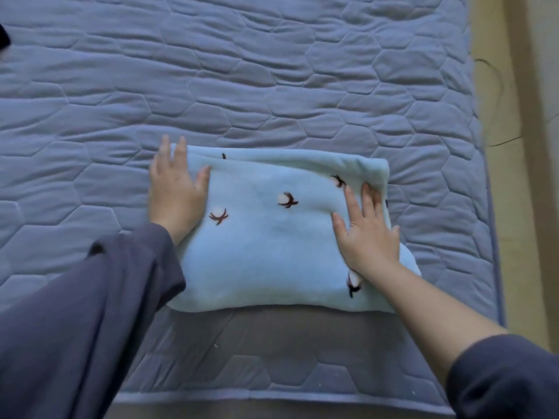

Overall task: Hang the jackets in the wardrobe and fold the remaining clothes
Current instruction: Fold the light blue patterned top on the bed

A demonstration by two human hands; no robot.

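L hand [175, 192] is lying flat and open, fingers straight and close together, palm pressing the left edge of the folded fleece [272, 237], thumb reaching onto the cloth. R hand [367, 231] is pressing flat too, fingers straight and fanned apart, tips sitting near the right-hand fold. Neither hand is gripping anything.

The fleece is sitting mid-bed, towards the near edge, folded into a rough rectangle w/ a doubled layer showing along the far side. It's looking soft, plush, pale blue. I'm counting four cotton-boll prints [287, 200], white puffs w/ brown stems, plus a sliver of a fifth at the far fold.

Under it the quilted cover [272, 71] is showing blue-grey, stitched in hexagons, lightly rippled, w/ a plain band running along the near hem.

Two sleeves coming in, both dark grey-blue and loose: L sleeve [90, 297] reaching the wrist, R sleeve [508, 379] sitting back near the elbow, forearm bare.

Yellowish floor [499, 146] is showing on the right, and one dark scrap [3, 37] at the top-left edge, can't tell what it is
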